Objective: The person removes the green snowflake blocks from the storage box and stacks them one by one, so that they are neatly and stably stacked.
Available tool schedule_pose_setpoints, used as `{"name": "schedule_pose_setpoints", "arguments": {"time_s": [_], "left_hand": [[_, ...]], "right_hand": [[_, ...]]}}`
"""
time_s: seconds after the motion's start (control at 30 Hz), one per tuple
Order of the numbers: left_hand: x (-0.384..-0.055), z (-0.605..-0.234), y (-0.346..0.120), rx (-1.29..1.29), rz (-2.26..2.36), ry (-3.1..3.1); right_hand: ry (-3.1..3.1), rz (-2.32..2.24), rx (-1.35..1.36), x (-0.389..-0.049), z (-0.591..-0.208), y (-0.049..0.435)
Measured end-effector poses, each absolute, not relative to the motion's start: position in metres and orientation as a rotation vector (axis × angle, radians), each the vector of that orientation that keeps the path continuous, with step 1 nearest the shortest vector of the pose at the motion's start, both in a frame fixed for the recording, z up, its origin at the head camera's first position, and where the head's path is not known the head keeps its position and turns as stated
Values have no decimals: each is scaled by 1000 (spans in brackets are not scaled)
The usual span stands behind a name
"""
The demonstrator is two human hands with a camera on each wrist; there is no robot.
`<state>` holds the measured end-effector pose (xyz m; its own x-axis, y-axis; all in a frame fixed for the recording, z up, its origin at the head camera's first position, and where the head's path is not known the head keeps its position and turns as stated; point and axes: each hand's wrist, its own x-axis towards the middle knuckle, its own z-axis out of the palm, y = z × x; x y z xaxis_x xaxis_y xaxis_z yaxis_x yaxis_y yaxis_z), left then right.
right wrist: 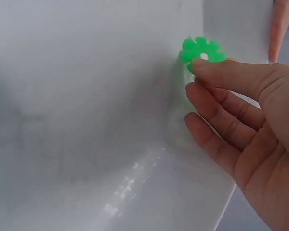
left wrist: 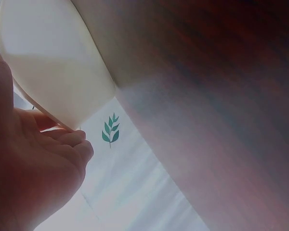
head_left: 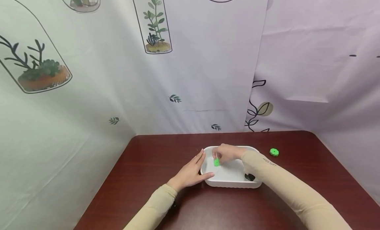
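Note:
A green notched disc with a small hole in its centre is pinched between the thumb and finger of my right hand. It is inside the white tray, towards the left end, close to the tray wall in the right wrist view. My left hand rests at the tray's left rim, fingers extended along it and thumb reaching over the near left corner. Held edge and rim show close up in the left wrist view, where the left hand's fingers touch the tray's edge.
Another green disc-shaped piece lies on the dark red-brown table, right of the tray. A small black object shows beneath the right sleeve. A plant-printed cloth hangs behind the table and along its sides.

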<state>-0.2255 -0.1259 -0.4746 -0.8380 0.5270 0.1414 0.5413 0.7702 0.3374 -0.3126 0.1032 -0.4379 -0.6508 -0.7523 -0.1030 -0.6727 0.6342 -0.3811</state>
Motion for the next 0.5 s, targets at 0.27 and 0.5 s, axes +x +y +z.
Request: {"name": "schedule_pose_setpoints", "arguments": {"time_s": [0.27,0.5], "left_hand": [[-226,-479,-126,-880,-558,-2909],[-224,-478,-126,-887,-581,-2899]], "right_hand": [[2636,-436,-1161,-313,-433,107],[2684,-482,-1298,-314,-418,110]]}}
